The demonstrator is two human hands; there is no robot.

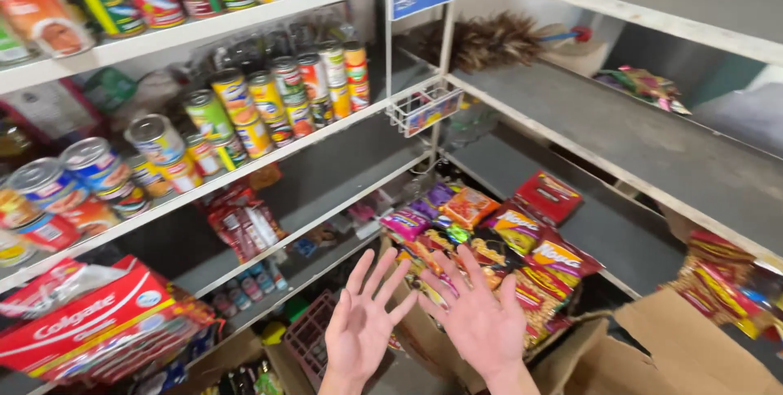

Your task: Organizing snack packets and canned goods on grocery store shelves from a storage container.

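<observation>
Just beyond two spread, empty hands: glossy, colourful snack packets (497, 240).

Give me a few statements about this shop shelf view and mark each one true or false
1. Both hands are empty, fingers spread. True: the left hand and right hand hold nothing.
2. A feather duster lies on a grey shelf. True.
3. The snack packets sit on the top shelf. False: they are piled low, just beyond the hands.
4. The cans are stacked on the floor. False: they stand in rows on the white shelves at left.
5. A cardboard box is at lower right. True.
</observation>
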